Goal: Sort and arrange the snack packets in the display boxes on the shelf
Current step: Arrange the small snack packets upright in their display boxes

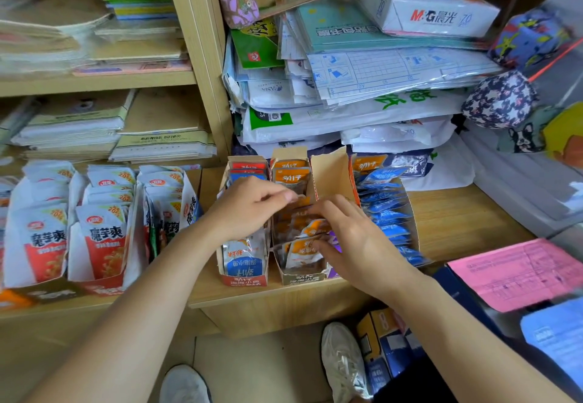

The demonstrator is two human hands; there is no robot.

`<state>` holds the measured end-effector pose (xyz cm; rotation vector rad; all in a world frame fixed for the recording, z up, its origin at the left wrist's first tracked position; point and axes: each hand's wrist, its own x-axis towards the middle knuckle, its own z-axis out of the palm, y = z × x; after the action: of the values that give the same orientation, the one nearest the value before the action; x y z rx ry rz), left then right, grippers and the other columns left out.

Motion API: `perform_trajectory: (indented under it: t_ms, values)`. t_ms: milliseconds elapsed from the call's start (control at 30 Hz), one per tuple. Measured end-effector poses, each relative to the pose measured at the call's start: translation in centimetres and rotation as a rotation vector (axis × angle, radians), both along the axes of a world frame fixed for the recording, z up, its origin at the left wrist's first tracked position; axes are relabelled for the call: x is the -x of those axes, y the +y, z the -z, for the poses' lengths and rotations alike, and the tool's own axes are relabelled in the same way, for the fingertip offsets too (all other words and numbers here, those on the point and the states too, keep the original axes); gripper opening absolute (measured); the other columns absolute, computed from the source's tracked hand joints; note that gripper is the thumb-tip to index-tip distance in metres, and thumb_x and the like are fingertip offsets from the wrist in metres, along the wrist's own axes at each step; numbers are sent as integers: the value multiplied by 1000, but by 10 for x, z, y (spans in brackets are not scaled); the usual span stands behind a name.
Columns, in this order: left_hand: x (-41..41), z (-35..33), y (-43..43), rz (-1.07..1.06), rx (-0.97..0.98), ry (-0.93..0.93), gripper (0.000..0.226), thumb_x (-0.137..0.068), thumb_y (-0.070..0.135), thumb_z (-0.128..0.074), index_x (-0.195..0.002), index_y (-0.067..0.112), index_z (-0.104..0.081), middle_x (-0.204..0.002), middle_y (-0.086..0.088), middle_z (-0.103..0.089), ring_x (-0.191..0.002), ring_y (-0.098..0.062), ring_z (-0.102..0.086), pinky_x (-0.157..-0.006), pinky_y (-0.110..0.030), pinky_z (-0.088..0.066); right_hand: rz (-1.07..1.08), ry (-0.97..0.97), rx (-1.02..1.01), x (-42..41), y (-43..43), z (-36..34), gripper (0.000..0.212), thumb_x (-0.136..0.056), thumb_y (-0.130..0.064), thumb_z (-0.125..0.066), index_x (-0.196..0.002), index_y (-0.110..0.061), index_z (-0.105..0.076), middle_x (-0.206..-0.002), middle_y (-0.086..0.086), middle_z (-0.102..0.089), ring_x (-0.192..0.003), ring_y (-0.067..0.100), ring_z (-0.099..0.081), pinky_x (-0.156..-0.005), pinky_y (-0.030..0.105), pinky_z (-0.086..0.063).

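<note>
Orange packets (307, 253) are shown upright in the middle display box (303, 278) on the shelf (457, 213); one top edge is pinched by the left hand (252, 208), a bunch clasped by the right hand (350, 238); light, slippery foil is likely best gripped at sealed tops.

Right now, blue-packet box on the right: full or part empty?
Full: blue packets line the box front to back, with one orange packet at the rear.
</note>
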<state>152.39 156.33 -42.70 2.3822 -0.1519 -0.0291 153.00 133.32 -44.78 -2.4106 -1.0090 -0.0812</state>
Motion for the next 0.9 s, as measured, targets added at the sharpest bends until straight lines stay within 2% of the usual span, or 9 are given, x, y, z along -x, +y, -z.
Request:
perform_trajectory:
  t_ms: [67,100,200,300,400,467,567,667,900]
  values:
    - [-1,-5,4,-22,36,1,24,-101,32,-57,-120,31,-72,-111,13,-74,-106,1,-66,-96,-34,-54,-16,4,15,-3,0,3,68,-82,-32,-77,-140,-27,-43,-143,-9,-43,-129,20,-41,-101,43,-48]
    - [-3,-5,4,-12,45,20,24,-101,25,-59,-120,31,-72,-115,16,-72,-109,3,-65,-100,-35,-53,-34,30,12,-3,0,4,76,-79,-37,-79,-144,-30,-40,-151,-9,-39,-135,20,-37,-105,45,-45]
    - [-10,-5,4,25,16,119,25,-100,18,-59,-115,32,-74,-112,12,-74,-108,0,-66,-100,-39,-53,-50,119,-17,-9,1,7,89,-77,-44,-79,-150,-40,-29,-158,-12,-32,-142,16,-28,-111,51,-39]
    - [-15,-11,6,78,91,240,31,-98,13,-54,-110,32,-76,-104,10,-76,-106,-10,-69,-97,-42,-53,-38,167,-23,-16,0,3,99,-75,-43,-80,-154,-41,-21,-158,-17,-28,-142,13,-28,-115,47,-35]
    - [-16,-15,3,120,122,284,34,-97,4,-53,-103,27,-77,-96,11,-78,-97,1,-68,-87,-28,-50,-121,108,37,-13,-5,3,91,-71,-38,-78,-149,-44,-32,-143,-19,-49,-130,11,-43,-107,45,-39]
    - [-21,-10,0,-21,-16,75,30,-99,9,-54,-106,27,-76,-99,14,-76,-100,-2,-67,-93,-34,-51,-139,69,63,-7,-9,6,73,-72,-39,-76,-140,-43,-48,-128,-21,-60,-116,11,-49,-100,47,-40]
    - [-23,2,-9,-101,-456,-181,31,-102,22,-50,-121,38,-69,-101,12,-65,-105,-14,-52,-94,-38,-39,-142,27,92,2,-11,11,57,-74,-38,-77,-129,-38,-60,-122,-19,-63,-109,14,-52,-94,48,-43]
    - [-26,16,-20,-53,-678,-149,29,-102,32,-50,-127,38,-65,-116,13,-61,-97,-16,-26,-80,-40,-23,-154,31,117,6,-13,14,51,-79,-37,-75,-128,-38,-60,-120,-17,-63,-111,13,-55,-91,46,-46]
    - [-39,25,-31,-99,-850,-27,28,-100,45,-48,-118,33,-67,-123,5,-64,-129,-29,-27,-84,-46,-24,-148,64,120,9,-15,8,46,-81,-33,-74,-126,-35,-63,-116,-13,-67,-111,14,-60,-94,48,-46]
